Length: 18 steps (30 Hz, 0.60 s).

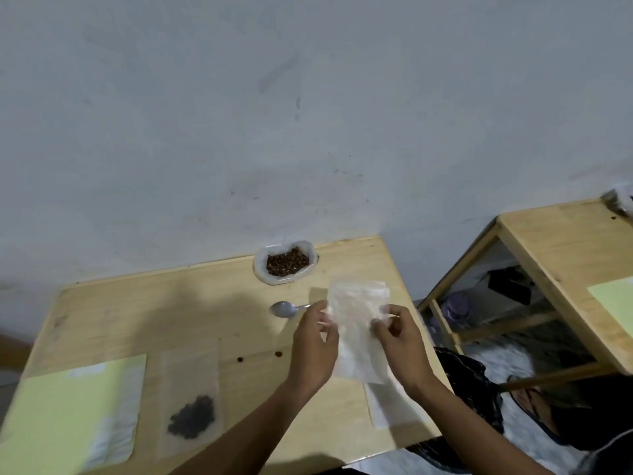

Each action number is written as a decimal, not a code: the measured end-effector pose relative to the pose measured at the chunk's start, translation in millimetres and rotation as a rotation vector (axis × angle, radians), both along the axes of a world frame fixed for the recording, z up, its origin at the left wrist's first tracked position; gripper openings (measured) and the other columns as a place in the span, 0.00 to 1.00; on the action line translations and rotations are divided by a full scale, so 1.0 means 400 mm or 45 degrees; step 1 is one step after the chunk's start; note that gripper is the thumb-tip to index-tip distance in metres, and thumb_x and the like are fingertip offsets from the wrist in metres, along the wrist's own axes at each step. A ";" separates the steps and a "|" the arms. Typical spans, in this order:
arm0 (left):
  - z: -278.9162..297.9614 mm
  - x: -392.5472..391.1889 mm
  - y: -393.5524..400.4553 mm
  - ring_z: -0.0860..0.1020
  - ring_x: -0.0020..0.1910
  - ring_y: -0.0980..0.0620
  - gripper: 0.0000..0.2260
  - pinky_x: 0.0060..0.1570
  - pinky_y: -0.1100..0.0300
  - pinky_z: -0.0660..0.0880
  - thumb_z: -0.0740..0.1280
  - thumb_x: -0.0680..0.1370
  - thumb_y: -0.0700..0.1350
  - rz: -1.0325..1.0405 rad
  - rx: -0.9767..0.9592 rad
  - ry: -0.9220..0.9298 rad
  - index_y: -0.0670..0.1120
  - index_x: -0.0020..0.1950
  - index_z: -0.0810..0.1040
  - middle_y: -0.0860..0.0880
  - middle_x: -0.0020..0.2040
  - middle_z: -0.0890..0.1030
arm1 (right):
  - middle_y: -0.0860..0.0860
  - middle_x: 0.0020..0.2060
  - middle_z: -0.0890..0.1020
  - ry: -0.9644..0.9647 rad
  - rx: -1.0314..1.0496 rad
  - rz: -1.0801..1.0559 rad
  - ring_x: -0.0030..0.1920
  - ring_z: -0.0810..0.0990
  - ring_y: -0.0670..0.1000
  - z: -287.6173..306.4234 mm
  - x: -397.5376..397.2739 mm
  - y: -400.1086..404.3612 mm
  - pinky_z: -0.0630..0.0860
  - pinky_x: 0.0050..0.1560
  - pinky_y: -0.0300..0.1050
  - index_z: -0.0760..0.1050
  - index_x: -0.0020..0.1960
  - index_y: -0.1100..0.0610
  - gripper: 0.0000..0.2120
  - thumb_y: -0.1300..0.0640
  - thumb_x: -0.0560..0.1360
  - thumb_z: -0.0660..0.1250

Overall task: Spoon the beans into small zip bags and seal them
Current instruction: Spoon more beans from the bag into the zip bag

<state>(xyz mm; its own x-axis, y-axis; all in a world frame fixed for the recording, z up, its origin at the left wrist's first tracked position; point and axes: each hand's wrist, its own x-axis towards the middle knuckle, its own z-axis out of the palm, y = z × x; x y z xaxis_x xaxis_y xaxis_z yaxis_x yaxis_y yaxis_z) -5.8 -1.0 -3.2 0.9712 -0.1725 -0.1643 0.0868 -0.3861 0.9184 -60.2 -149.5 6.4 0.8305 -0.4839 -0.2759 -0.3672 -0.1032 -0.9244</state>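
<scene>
Zip bag [356,323] was pinched at both side edges by left hand [313,344] and right hand [400,341], apparently to open its mouth for filling.

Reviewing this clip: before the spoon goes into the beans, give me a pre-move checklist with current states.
1. Empty zip bag held by both hands, left hand and right hand: ok.
2. Bag mouth opened: cannot tell.
3. Spoon within reach, lying on the table: ok.
4. A hand free for the spoon: not ok.
5. Beans uncovered: ok.
6. Stray beans off the table: not ok.
</scene>
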 end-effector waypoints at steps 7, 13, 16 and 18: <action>0.083 0.107 0.134 0.78 0.37 0.58 0.12 0.41 0.63 0.74 0.65 0.77 0.38 -0.004 0.119 -0.348 0.54 0.56 0.76 0.53 0.40 0.80 | 0.59 0.48 0.85 -0.198 0.420 0.225 0.43 0.83 0.54 0.117 0.116 0.052 0.76 0.43 0.47 0.79 0.57 0.55 0.11 0.62 0.75 0.70; 0.130 0.144 0.176 0.77 0.42 0.52 0.13 0.46 0.55 0.76 0.71 0.73 0.40 0.287 0.189 -0.447 0.49 0.56 0.77 0.54 0.46 0.76 | 0.55 0.45 0.85 -0.324 0.212 0.373 0.47 0.84 0.58 0.142 0.168 0.103 0.81 0.42 0.48 0.82 0.54 0.54 0.07 0.60 0.77 0.69; 0.186 0.132 0.153 0.83 0.42 0.51 0.05 0.45 0.53 0.81 0.69 0.77 0.45 0.369 -0.253 0.074 0.48 0.51 0.79 0.47 0.48 0.83 | 0.47 0.48 0.85 -0.368 0.020 0.498 0.51 0.83 0.51 0.131 0.180 0.139 0.81 0.48 0.51 0.81 0.55 0.51 0.08 0.59 0.78 0.69; 0.211 0.125 0.141 0.84 0.42 0.49 0.04 0.42 0.55 0.81 0.68 0.77 0.43 0.395 -0.585 0.331 0.45 0.50 0.80 0.44 0.47 0.84 | 0.44 0.52 0.84 -0.344 0.015 0.615 0.56 0.81 0.46 0.130 0.181 0.158 0.80 0.52 0.50 0.80 0.57 0.50 0.10 0.57 0.77 0.69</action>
